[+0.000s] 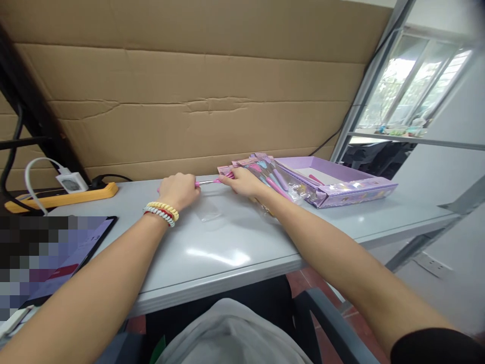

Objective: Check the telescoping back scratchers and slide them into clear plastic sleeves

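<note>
My left hand (pixel 178 190) is closed in a fist round the handle end of a thin pink tool (pixel 207 182) with a metal shaft, lying at the far side of the grey table (pixel 212 253). Beaded and coiled bracelets sit on that wrist. My right hand (pixel 242 181) pinches the other end of the tool, just in front of a stack of pink and purple packets (pixel 261 169) in clear wrapping. A small clear plastic bag (pixel 207 211) lies flat on the table between my arms.
An open purple box tray (pixel 333 188) stands at the right of the packets. A yellow power strip (pixel 60 198) with a white charger lies at the back left. A tablet (pixel 76 253) rests near the left edge. Cardboard lines the wall behind. A chair arm shows below.
</note>
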The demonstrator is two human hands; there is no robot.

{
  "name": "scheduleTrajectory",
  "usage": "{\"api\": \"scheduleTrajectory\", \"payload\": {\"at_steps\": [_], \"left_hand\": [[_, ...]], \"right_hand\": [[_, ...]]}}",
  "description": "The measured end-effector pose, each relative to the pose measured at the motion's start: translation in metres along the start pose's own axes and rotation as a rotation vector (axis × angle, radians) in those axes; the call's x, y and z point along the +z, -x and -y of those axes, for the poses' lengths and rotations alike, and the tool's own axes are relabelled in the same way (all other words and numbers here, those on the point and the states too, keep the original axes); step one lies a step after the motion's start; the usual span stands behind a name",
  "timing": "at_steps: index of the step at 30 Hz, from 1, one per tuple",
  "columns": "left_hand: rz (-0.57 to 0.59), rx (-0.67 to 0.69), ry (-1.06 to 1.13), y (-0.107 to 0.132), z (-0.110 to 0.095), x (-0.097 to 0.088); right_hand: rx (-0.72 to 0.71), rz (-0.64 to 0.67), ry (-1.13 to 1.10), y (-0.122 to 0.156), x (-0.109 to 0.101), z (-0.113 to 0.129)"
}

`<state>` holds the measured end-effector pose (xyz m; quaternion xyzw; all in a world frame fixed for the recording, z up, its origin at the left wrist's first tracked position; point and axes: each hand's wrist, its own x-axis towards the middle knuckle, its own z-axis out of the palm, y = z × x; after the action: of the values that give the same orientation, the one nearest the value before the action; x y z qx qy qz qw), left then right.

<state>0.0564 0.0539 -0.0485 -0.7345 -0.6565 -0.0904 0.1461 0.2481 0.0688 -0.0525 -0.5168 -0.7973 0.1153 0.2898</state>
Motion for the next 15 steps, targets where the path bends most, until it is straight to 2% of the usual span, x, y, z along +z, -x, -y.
{"api": "scheduleTrajectory", "payload": {"at_steps": [2, 5, 9, 11, 13, 15], "left_hand": [[0.05, 0.126, 0.098, 0.0, 0.002, 0.007], [0.119, 0.271, 0.231, -0.001, 0.007, 0.018], [0.093, 0.369, 0.288, -0.005, 0.01, 0.033], [0.126, 0.401, 0.276, -0.007, 0.009, 0.036], [0.138, 0.39, 0.258, -0.007, 0.008, 0.028], [0.025, 0.307, 0.267, -0.004, 0.009, 0.007]], "right_hand": [[0.019, 0.048, 0.149, 0.0, -0.003, -0.005], [0.087, 0.145, 0.222, -0.002, -0.003, -0.01], [0.163, 0.187, 0.302, -0.002, 0.005, -0.01], [0.2, 0.212, 0.344, -0.001, 0.005, -0.006], [0.211, 0.161, 0.323, 0.002, -0.002, -0.003], [0.182, -0.021, 0.152, 0.002, -0.018, 0.0]]}}
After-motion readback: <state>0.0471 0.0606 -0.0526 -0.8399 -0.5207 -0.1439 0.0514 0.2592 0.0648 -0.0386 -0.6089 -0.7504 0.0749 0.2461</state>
